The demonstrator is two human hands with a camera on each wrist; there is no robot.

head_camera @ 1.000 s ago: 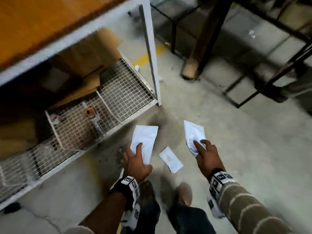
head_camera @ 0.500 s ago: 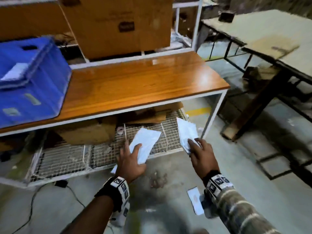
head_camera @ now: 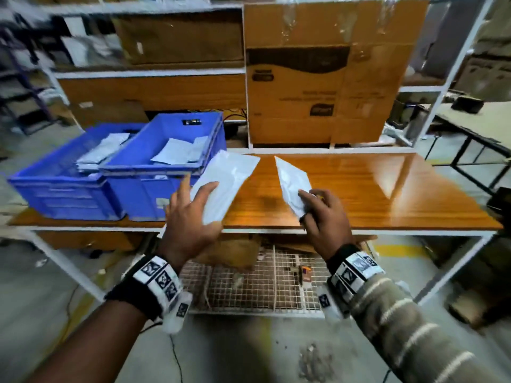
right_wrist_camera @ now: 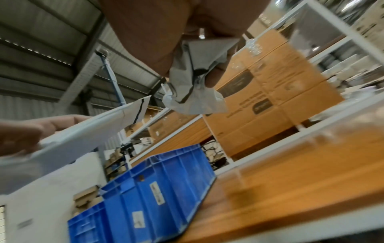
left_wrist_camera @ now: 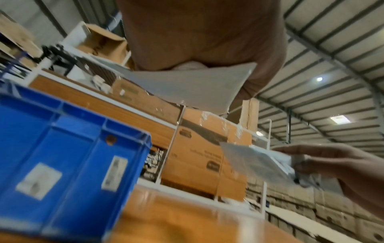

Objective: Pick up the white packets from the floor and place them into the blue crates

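Observation:
Two blue crates stand side by side on the wooden shelf at the left: the nearer right crate point(head_camera: 166, 172) and the left crate point(head_camera: 55, 186), both holding several white packets. My left hand point(head_camera: 193, 217) holds a large flat white packet point(head_camera: 229, 183) just right of the nearer crate's front corner, above the shelf edge. My right hand point(head_camera: 320, 214) pinches a smaller crumpled white packet point(head_camera: 293, 181) over the middle of the shelf. In the left wrist view the flat packet point(left_wrist_camera: 187, 87) hangs under my palm above the crate point(left_wrist_camera: 62, 164). The right wrist view shows the crumpled packet point(right_wrist_camera: 195, 88).
The orange wooden shelf point(head_camera: 373, 189) has a white metal frame. Large cardboard boxes point(head_camera: 318, 78) stand at its back. A wire mesh shelf point(head_camera: 262, 280) with clutter sits below. Another table point(head_camera: 475, 120) stands to the right. Grey concrete floor point(head_camera: 249, 355) lies underfoot.
Both hands have risen from the floor to shelf height, each carrying its packet. The view has swung up; a third small packet left on the floor is out of sight.

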